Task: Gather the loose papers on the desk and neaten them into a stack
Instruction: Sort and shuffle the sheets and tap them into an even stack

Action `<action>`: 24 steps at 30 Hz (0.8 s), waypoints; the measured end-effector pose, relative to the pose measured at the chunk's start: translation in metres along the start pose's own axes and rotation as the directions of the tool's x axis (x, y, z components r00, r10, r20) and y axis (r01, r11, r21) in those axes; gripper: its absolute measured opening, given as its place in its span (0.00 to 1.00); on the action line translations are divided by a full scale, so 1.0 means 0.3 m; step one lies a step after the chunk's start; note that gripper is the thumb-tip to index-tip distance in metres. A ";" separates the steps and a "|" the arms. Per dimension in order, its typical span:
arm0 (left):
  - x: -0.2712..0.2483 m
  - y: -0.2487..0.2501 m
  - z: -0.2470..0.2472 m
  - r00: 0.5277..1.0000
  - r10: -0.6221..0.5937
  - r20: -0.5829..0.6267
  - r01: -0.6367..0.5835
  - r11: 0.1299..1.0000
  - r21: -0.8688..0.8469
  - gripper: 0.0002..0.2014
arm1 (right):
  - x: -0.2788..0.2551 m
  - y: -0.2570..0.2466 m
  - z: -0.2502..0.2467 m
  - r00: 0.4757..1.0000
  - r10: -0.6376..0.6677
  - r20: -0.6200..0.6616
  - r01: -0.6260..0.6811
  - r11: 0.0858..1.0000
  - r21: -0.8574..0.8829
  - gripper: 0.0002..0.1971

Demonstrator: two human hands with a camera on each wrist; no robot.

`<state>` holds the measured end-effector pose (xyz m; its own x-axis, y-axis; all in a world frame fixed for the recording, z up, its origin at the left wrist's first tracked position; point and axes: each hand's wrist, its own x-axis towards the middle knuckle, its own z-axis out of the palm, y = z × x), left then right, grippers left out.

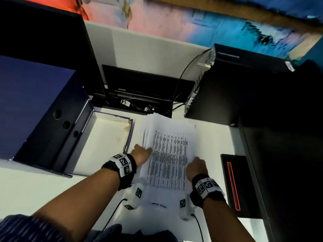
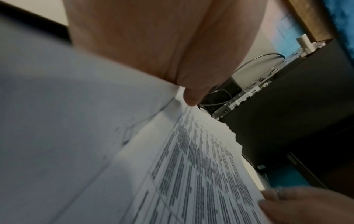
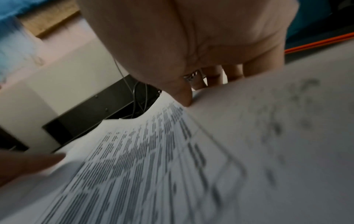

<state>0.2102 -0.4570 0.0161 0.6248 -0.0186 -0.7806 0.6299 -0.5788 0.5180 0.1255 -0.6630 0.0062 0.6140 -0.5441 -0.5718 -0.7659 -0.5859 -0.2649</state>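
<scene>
A sheaf of white papers (image 1: 168, 154) lies in the middle of the white desk (image 1: 35, 189), its top sheet printed with a dense table. The sheets are fanned unevenly at the far end. My left hand (image 1: 142, 151) grips the sheaf's left edge; in the left wrist view its thumb (image 2: 191, 97) lies on the papers (image 2: 191, 174) and the fingers are hidden beneath. My right hand (image 1: 196, 165) grips the right edge, with its thumb (image 3: 184, 97) on top of the papers (image 3: 153, 166) and its fingers (image 3: 231, 72) curled behind the lifted edge.
An open navy box (image 1: 129, 135) with a white inside sits just left of the papers, and a taller navy box (image 1: 35, 105) beyond it. A black computer tower (image 1: 227, 84) stands at the back right, cables (image 1: 139, 103) behind the papers, and a black device with a red line (image 1: 234, 186) at the right.
</scene>
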 end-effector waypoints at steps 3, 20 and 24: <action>0.032 0.023 -0.030 0.991 0.036 -0.126 -0.043 0.997 -0.057 0.27 | 0.045 -0.004 -0.043 0.999 -0.031 -0.018 0.031 0.999 0.013 0.23; 0.001 0.036 0.039 0.992 -0.075 -0.103 0.071 0.997 -0.039 0.46 | 0.087 -0.075 -0.054 0.999 -0.035 0.022 0.037 0.995 -0.092 0.30; 0.028 0.097 0.013 0.987 0.094 -0.130 -0.095 0.995 0.000 0.42 | 0.205 -0.131 -0.067 0.961 -0.277 -0.015 0.277 0.953 0.124 0.34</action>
<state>0.2320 -0.4771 0.0232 0.7363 0.0334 -0.6758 0.5674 -0.5748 0.5897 0.1970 -0.6855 -0.0030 0.8050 -0.3696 -0.4642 -0.5836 -0.6343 -0.5070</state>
